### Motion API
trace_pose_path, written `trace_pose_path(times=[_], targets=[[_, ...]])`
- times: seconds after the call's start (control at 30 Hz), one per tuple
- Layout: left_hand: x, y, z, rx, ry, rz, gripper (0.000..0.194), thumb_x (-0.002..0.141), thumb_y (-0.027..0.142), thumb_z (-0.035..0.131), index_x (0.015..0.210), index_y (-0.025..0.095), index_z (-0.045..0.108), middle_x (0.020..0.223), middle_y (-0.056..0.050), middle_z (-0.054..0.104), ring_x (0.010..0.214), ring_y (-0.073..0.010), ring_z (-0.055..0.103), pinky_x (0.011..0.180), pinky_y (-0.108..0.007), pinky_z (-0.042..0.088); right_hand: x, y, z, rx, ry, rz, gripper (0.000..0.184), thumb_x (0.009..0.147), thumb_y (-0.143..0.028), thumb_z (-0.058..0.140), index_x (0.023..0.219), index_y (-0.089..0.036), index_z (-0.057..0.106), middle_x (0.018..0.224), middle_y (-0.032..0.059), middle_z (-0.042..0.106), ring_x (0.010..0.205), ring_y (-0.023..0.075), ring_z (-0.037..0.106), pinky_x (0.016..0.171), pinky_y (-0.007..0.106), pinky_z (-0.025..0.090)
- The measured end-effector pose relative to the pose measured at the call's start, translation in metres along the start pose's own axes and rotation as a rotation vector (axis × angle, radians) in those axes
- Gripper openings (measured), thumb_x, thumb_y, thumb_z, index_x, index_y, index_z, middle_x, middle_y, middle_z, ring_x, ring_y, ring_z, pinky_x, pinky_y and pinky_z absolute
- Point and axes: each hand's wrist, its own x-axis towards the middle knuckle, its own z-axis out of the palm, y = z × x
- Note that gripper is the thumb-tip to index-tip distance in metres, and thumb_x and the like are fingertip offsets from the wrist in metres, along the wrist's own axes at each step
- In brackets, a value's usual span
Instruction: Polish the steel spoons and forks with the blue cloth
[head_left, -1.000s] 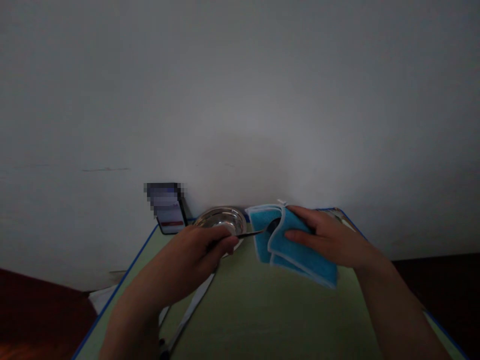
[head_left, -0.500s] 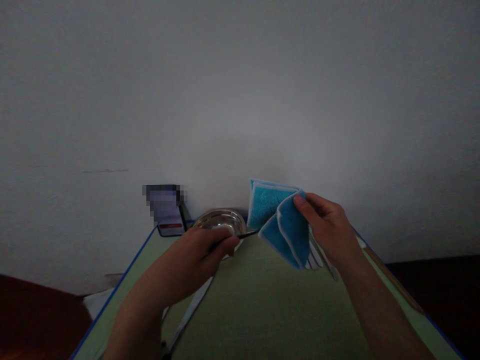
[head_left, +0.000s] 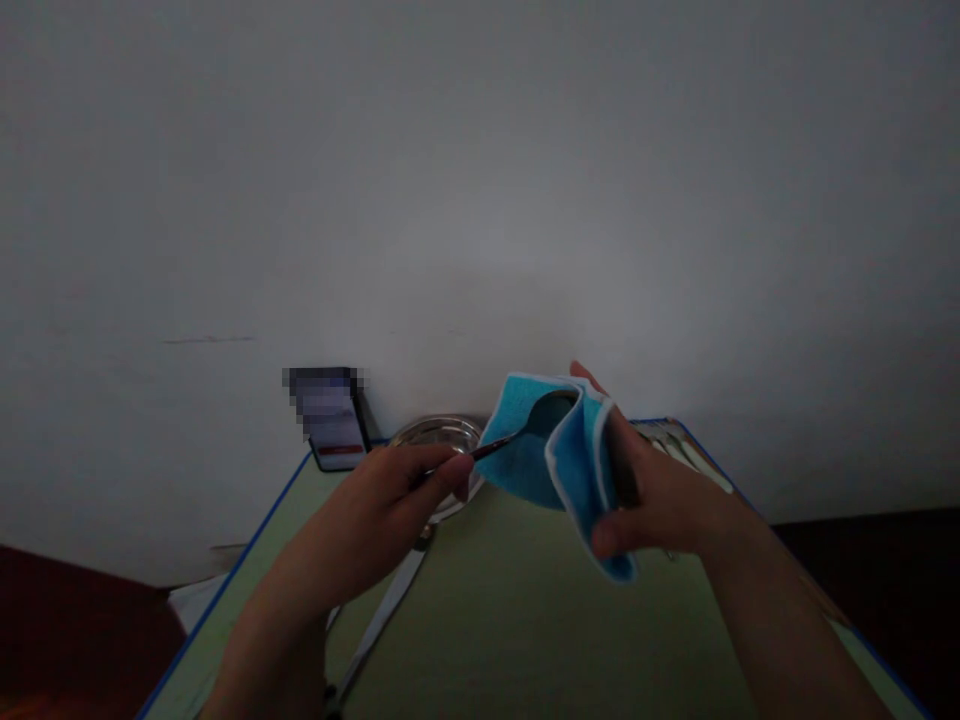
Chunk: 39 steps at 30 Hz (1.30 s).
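Note:
My left hand point(head_left: 405, 505) is closed around the handle of a metal spoon point(head_left: 551, 410), whose bowl points right. The spoon's bowl lies against a folded blue cloth point(head_left: 517, 475) with white edging, and one fold partly covers its tip. My right hand point(head_left: 649, 490) grips the cloth from the right, thumb in front at the lower fold and fingers behind it. Behind my left hand stands a shiny metal bowl point(head_left: 439, 428), partly hidden by that hand.
A phone point(head_left: 334, 415) leans against the wall at the table's back left. A long flat metal utensil point(head_left: 386, 605) lies left of the middle on the green tabletop point(head_left: 510, 620). Several pieces of cutlery point(head_left: 686, 452) lie at the right, partly behind my right hand.
The cloth has been turned and opened toward the spoon, whose bowl now shows against it. My right hand has shifted its grip, its thumb now lower on the cloth. My left hand has barely moved.

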Motion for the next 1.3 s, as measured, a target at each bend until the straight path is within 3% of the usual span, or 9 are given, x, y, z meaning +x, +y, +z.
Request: trace_pose_path(times=[0.1,0.23,0.4,0.6,0.77,0.9,0.97,1.1,1.3], targets=[[0.001,0.002,0.001,0.018,0.01,-0.003,0.035,0.089,0.038,0.034,0.071,0.018,0.057,0.064,0.002,0.059,0.062,-0.0123,0.055,0.058,-0.022,0.039,0.003,-0.002,0.005,-0.117,0.013,0.055,0.115,0.057,-0.032,0.076,0.139,-0.036,-0.005,0.139,0.0071,0.033,0.114,0.029,0.046,0.092,0.046,0.038],[0.002,0.0,0.004,0.064,-0.002,-0.007,0.036,0.089,0.037,0.034,0.07,0.018,0.057,0.056,0.003,0.056,0.055,-0.0114,0.052,0.053,-0.021,0.037,0.014,-0.003,0.015,0.078,0.198,0.125,0.078,0.074,-0.024,0.056,0.139,-0.034,0.013,0.112,0.003,0.056,0.088,0.0197,0.058,0.081,0.039,0.046],[0.0,-0.004,0.002,0.069,-0.017,-0.021,0.035,0.088,0.038,0.035,0.071,0.018,0.059,0.054,0.003,0.055,0.052,-0.0114,0.051,0.052,-0.021,0.037,0.022,-0.003,0.014,0.441,0.4,0.22,0.054,0.069,-0.02,0.054,0.122,-0.028,0.044,0.096,0.0003,0.062,0.08,0.0178,0.059,0.07,0.03,0.049],[-0.006,-0.007,-0.005,0.066,-0.029,-0.056,0.037,0.088,0.04,0.035,0.073,0.018,0.06,0.069,0.0,0.064,0.065,-0.0141,0.058,0.061,-0.023,0.041,0.022,-0.002,0.002,0.516,0.581,0.261,0.045,0.066,-0.021,0.055,0.11,-0.023,0.051,0.092,0.0022,0.066,0.072,0.0192,0.063,0.06,0.029,0.051],[-0.004,-0.005,-0.003,0.05,-0.068,-0.031,0.037,0.088,0.039,0.036,0.069,0.018,0.06,0.067,0.001,0.063,0.062,-0.0135,0.057,0.057,-0.021,0.04,0.023,-0.006,0.018,0.575,0.402,0.254,0.041,0.076,-0.042,0.053,0.112,-0.022,0.054,0.103,0.0058,0.066,0.09,0.0232,0.063,0.072,0.035,0.052],[-0.001,-0.004,-0.001,0.029,-0.066,-0.024,0.037,0.088,0.039,0.035,0.068,0.018,0.059,0.065,0.001,0.061,0.062,-0.0131,0.056,0.056,-0.021,0.039,0.026,-0.008,0.028,0.745,0.151,0.226,0.062,0.08,-0.064,0.029,0.106,-0.018,0.061,0.099,0.0097,0.068,0.098,0.0241,0.061,0.079,0.038,0.049],[0.0,-0.004,-0.001,0.019,-0.069,-0.035,0.038,0.087,0.04,0.035,0.069,0.018,0.059,0.065,0.001,0.06,0.062,-0.0133,0.056,0.056,-0.021,0.039,0.026,-0.007,0.026,0.8,0.133,0.204,0.06,0.082,-0.062,0.029,0.104,-0.018,0.064,0.099,0.0091,0.068,0.099,0.0238,0.06,0.082,0.038,0.047],[0.0,-0.002,-0.001,0.022,-0.068,-0.026,0.037,0.087,0.039,0.036,0.067,0.017,0.059,0.062,0.002,0.058,0.059,-0.0127,0.055,0.054,-0.021,0.038,0.024,-0.003,0.017,0.71,0.145,0.183,0.031,0.08,-0.038,0.052,0.104,-0.021,0.064,0.105,0.0042,0.066,0.095,0.0184,0.061,0.084,0.031,0.046],[0.003,0.003,0.002,0.055,-0.056,-0.028,0.037,0.088,0.037,0.035,0.067,0.018,0.059,0.062,0.002,0.06,0.058,-0.0123,0.055,0.055,-0.022,0.037,0.023,0.005,0.02,0.537,0.186,0.206,0.04,0.071,-0.032,0.066,0.107,-0.026,0.051,0.1,0.0014,0.064,0.079,0.0147,0.062,0.067,0.027,0.049]])
